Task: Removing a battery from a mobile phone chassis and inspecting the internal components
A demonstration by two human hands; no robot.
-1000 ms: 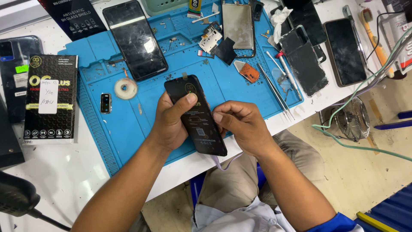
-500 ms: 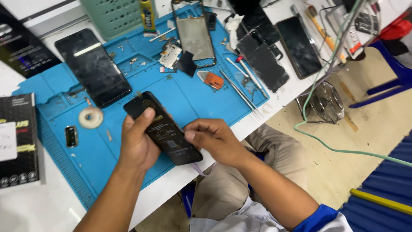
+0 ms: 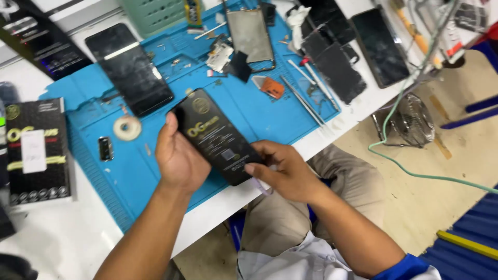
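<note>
The flat black rectangular packet with gold print is held tilted above the blue silicone work mat, near its front edge. The left hand grips its left side, thumb on top; the right hand pinches its lower right end. Compared with half a second ago, its printed face now shows more plainly. A roll of white tape lies just left.
</note>
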